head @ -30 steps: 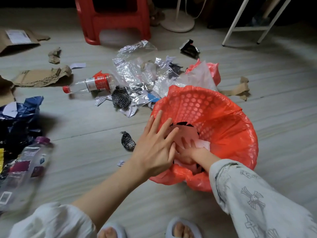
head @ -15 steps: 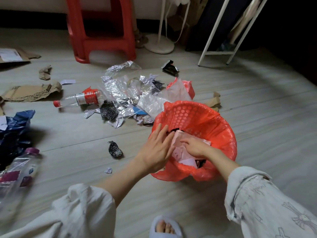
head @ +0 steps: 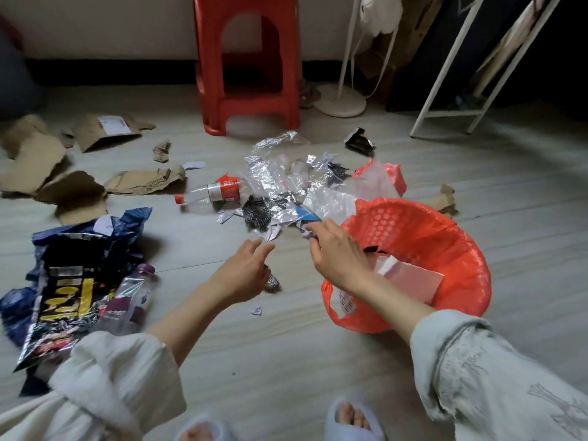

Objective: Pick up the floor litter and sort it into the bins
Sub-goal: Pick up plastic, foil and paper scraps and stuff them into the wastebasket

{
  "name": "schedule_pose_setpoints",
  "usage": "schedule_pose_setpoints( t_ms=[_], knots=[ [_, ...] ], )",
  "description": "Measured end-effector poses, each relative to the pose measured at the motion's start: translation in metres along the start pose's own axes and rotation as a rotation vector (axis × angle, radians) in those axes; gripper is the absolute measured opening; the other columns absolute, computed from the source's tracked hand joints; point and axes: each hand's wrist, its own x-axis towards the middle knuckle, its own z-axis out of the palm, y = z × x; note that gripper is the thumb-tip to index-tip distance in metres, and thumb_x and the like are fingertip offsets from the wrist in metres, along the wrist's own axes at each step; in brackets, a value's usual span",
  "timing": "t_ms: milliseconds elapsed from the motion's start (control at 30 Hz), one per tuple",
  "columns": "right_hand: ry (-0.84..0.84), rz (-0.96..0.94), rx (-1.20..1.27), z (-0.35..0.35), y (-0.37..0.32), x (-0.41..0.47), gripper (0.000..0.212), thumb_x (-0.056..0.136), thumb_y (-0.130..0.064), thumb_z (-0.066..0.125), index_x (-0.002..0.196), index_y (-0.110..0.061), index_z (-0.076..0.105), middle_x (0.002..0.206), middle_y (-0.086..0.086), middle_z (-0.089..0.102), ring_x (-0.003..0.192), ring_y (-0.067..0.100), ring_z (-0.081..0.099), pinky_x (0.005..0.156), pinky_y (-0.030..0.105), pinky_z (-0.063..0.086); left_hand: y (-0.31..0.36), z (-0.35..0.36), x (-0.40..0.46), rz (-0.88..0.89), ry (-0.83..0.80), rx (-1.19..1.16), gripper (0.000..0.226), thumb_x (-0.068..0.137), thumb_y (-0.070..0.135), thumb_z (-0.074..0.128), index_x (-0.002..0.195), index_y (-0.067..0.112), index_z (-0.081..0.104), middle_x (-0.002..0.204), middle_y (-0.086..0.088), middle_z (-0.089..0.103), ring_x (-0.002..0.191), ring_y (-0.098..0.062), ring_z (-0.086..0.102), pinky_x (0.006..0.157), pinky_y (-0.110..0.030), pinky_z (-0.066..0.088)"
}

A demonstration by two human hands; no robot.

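Observation:
A red mesh bin (head: pixel 423 218) lined with a red bag stands on the floor at the right, with pink paper (head: pixel 410 278) inside. My right hand (head: pixel 337 259) is over the bin's left rim, its fingertips pinching a small pale paper scrap (head: pixel 306 234) at the edge of the litter pile. My left hand (head: pixel 241 272) hovers left of it with relaxed fingers and holds nothing. A crumpled foil ball (head: pixel 273 284) lies just beyond the left hand. The pile holds silver foil and clear plastic (head: pixel 280 176) and a red-labelled bottle (head: pixel 213 192).
Torn cardboard (head: pixel 140 183) lies at the left. A blue and black bag (head: pixel 63 281) and a purple-capped bottle (head: pixel 133 291) are near my left sleeve. A red stool (head: pixel 248 58), fan base (head: pixel 340 103), white rack (head: pixel 445 113) and black wrapper (head: pixel 359 141) stand behind.
Both hands have left the bin, where they pressed the pink paper down, and moved forward and left toward the litter pile. The view has tilted up.

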Motion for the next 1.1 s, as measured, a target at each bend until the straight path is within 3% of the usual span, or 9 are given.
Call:
schedule_pose_setpoints(
  t_ms=[100,233,333,433,600,733,800,933,1100],
  knots=[
    [-0.213,-0.061,-0.088,0.046,-0.008,0.005,0.041,0.095,-0.02,0.043,0.136,-0.016,0.039,0.133,0.01,0.044,0.123,0.03,0.043,0.095,0.039,0.039,-0.043,0.01,-0.011,-0.11,-0.055,0.0,0.057,0.095,0.022,0.046,0.145,0.013,0.021,0.152,-0.015,0.018,0.142,-0.026,0.015,0.113,-0.035,0.021],
    [-0.449,0.036,-0.078,0.126,0.003,0.013,0.064,0.089,-0.038,0.056,0.143,-0.02,0.027,0.142,0.008,0.034,0.133,0.03,0.031,0.105,0.042,0.036,-0.101,0.049,-0.029,-0.253,-0.124,-0.015,0.057,0.094,0.023,0.046,0.145,0.016,0.021,0.153,-0.013,0.015,0.142,-0.024,0.015,0.112,-0.032,0.022],
    [-0.532,0.083,-0.108,0.181,0.009,0.037,0.09,0.081,-0.053,0.062,0.149,-0.027,0.008,0.157,0.006,0.007,0.144,0.032,0.007,0.113,0.048,0.026,-0.137,0.089,-0.039,-0.326,-0.204,-0.028,0.057,0.094,0.022,0.045,0.145,0.017,0.021,0.153,-0.013,0.012,0.142,-0.025,0.015,0.113,-0.035,0.024],
    [-0.639,0.081,-0.216,0.222,0.012,0.052,0.095,0.078,-0.057,0.061,0.148,-0.036,0.001,0.158,0.003,-0.015,0.145,0.032,-0.008,0.111,0.055,0.02,-0.163,0.118,-0.05,-0.344,-0.323,-0.014,0.057,0.094,0.02,0.043,0.146,0.017,0.019,0.154,-0.012,0.008,0.143,-0.026,0.01,0.114,-0.039,0.023],
    [-0.537,0.008,-0.307,0.265,0.008,0.033,0.057,0.088,-0.03,0.055,0.14,-0.024,0.032,0.155,0.009,0.013,0.133,0.033,0.024,0.1,0.041,0.034,-0.19,0.136,-0.063,-0.384,-0.368,-0.009,0.056,0.09,0.017,0.044,0.143,0.013,0.025,0.148,-0.014,0.02,0.139,-0.025,0.02,0.11,-0.035,0.028],
    [-0.441,-0.088,-0.177,0.275,0.007,0.033,0.029,0.086,-0.001,0.046,0.113,-0.009,0.054,0.131,0.012,0.042,0.112,0.031,0.039,0.083,0.035,0.043,-0.188,0.133,-0.067,-0.369,-0.309,-0.052,0.053,0.09,0.013,0.045,0.141,0.012,0.031,0.147,-0.015,0.023,0.138,-0.025,0.024,0.107,-0.035,0.034],
    [-0.432,-0.074,-0.148,0.274,0.006,0.036,0.026,0.085,0.004,0.044,0.107,-0.004,0.055,0.123,0.015,0.045,0.112,0.032,0.041,0.079,0.036,0.043,-0.188,0.132,-0.071,-0.359,-0.186,-0.099,0.049,0.089,0.01,0.044,0.138,0.01,0.039,0.15,-0.016,0.022,0.139,-0.028,0.025,0.107,-0.039,0.035],
    [-0.484,-0.073,-0.2,0.276,-0.01,0.019,0.034,0.083,0.012,0.038,0.113,0.0,0.049,0.124,0.018,0.043,0.117,0.032,0.041,0.085,0.038,0.042,-0.203,0.122,-0.085,-0.294,0.154,-0.076,0.039,0.076,-0.005,0.057,0.114,0.002,0.059,0.134,-0.026,0.045,0.12,-0.043,0.049,0.096,-0.049,0.045],
    [-0.508,-0.029,-0.223,0.272,-0.01,0.008,0.032,0.086,0.009,0.036,0.112,-0.005,0.047,0.124,0.016,0.046,0.117,0.03,0.042,0.092,0.033,0.038,-0.227,0.103,-0.095,-0.479,0.291,0.106,0.042,0.078,0.001,0.059,0.119,0.01,0.053,0.137,-0.017,0.042,0.133,-0.037,0.032,0.106,-0.066,0.023]
  ],
)
